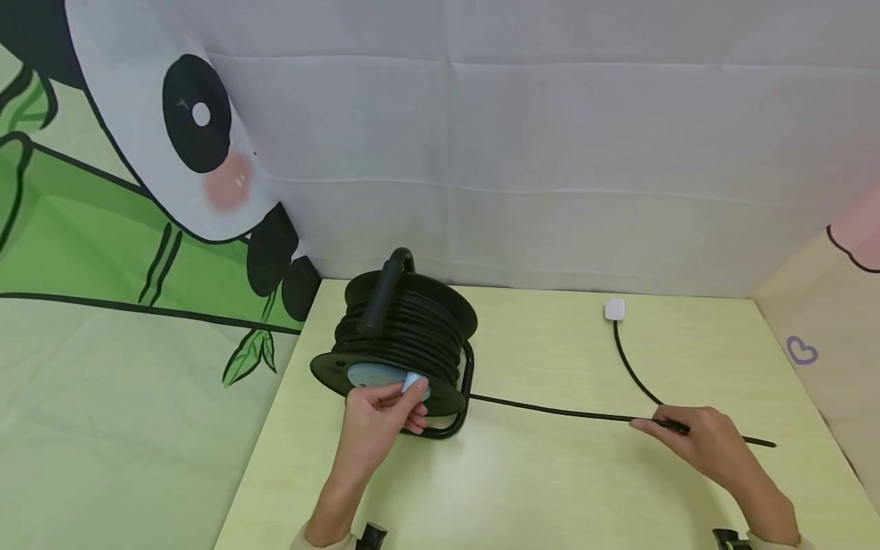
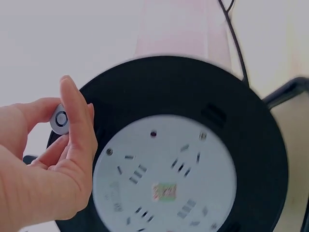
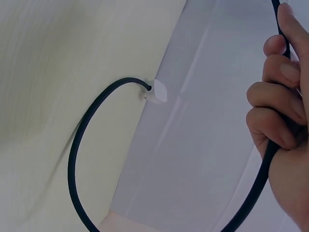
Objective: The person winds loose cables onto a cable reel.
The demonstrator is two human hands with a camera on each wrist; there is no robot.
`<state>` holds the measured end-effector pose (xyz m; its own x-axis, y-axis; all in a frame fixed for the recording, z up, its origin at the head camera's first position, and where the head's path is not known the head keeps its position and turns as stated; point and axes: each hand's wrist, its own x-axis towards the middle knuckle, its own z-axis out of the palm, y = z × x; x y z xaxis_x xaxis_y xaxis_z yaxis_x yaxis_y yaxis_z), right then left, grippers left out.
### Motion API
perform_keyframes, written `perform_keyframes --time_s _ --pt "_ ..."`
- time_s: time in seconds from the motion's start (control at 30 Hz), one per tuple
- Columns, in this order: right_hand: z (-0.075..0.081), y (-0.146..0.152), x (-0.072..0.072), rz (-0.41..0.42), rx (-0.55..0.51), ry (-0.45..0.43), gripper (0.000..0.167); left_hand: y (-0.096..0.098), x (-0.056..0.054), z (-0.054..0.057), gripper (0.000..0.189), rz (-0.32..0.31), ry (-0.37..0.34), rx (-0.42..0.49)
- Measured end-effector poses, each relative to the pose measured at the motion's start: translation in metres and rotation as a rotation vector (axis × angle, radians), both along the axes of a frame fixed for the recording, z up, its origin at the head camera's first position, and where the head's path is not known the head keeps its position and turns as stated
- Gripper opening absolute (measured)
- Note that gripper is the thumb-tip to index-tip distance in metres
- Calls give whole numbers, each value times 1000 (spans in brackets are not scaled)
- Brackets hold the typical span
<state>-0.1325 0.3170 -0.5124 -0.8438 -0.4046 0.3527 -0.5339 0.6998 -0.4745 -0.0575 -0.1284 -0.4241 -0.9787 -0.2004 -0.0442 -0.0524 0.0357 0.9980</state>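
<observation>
A black cable reel [image 1: 412, 325] stands at the left of the table, wound with black cable and topped by a tube handle. Its grey-blue socket face [image 2: 164, 154] fills much of the left wrist view. My left hand [image 1: 376, 420] pinches the small pale crank knob [image 2: 60, 119] at the reel's rim between thumb and fingers. From the reel the cable [image 1: 550, 411] runs right to my right hand [image 1: 708, 443], whose fingers curl round it. Beyond that hand, the cable bends back to a white plug [image 1: 615, 309] lying near the table's back edge.
The pale wooden table [image 1: 543, 489] meets a white cloth backdrop [image 1: 550, 153] at its back edge. A printed panda and bamboo cloth [image 1: 137, 229] hangs at the left. The reel's black tube stand [image 1: 440, 432] rests on the tabletop.
</observation>
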Motion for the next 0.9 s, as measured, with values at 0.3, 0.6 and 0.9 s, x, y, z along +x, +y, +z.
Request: perform_keyframes --time_s 0.3,0.6,0.9 --pt "4 -17 -4 80 -29 19 44 14 0 -17 29 -47 -33 61" --pt "6 -39 -7 88 -17 -21 28 24 0 -33 27 -68 -90 84" --pt "8 -42 -8 47 15 -2 21 29 1 -57 29 -85 -150 88"
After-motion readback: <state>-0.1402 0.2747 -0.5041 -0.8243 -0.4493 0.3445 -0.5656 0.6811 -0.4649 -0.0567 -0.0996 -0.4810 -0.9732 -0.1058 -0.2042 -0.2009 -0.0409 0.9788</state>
